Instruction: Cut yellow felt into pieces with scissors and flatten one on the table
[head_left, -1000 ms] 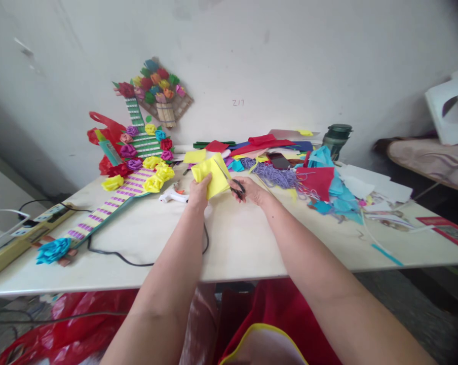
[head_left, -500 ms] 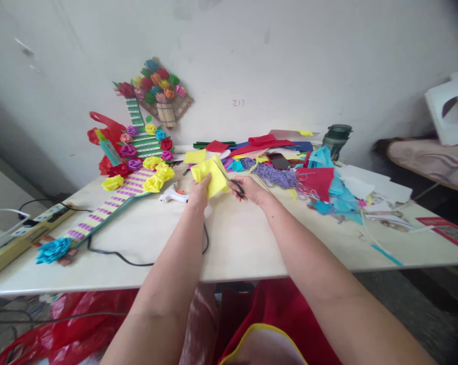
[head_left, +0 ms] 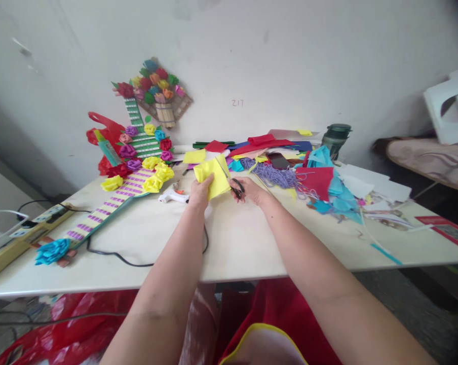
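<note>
My left hand (head_left: 199, 192) pinches a folded yellow felt sheet (head_left: 214, 176) and holds it up above the pale table (head_left: 244, 238). My right hand (head_left: 250, 190) is closed on black-handled scissors (head_left: 232, 183), whose blades point up and left into the yellow sheet's right edge. Both hands are near the table's middle, just in front of a white glue gun (head_left: 172, 197).
A long green board with paper flowers (head_left: 138, 167) lies at the left, with a blue flower (head_left: 52, 250) at its near end. Felt scraps, purple yarn (head_left: 276, 176), a phone (head_left: 277, 160) and a green jar (head_left: 336, 138) crowd the back right. A black cable (head_left: 138, 262) loops across the front.
The scissor blades have worked slightly along the yellow sheet, closing and reopening. Both hands stay in nearly the same place.
</note>
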Action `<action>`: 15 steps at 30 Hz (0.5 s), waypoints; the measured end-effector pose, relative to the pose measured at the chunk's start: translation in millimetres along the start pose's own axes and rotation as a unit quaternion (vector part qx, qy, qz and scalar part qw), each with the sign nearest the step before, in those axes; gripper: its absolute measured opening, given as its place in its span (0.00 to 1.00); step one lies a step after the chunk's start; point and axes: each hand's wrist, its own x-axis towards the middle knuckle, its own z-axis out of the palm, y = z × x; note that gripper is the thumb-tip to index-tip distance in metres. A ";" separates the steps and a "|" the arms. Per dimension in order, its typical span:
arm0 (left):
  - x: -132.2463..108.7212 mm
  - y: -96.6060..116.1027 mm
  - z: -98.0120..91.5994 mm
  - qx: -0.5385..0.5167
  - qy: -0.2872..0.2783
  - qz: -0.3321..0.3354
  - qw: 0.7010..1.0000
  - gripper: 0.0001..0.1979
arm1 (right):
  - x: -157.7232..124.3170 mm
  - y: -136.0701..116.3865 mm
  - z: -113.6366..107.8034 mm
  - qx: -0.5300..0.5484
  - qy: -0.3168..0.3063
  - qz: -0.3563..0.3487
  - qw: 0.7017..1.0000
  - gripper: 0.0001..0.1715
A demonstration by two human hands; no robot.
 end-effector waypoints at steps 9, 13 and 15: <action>-1.1 0.2 0.7 0.005 0.000 -0.008 1.000 0.15 | 0.9 0.1 1.1 0.005 0.008 -0.009 1.000 0.21; -2.4 1.4 1.9 0.004 0.003 -0.005 1.000 0.15 | 2.3 1.2 1.0 0.005 0.017 -0.013 1.000 0.20; -3.3 2.4 3.0 0.001 0.007 -0.005 1.000 0.14 | 2.7 1.4 1.3 0.001 0.022 -0.019 1.000 0.19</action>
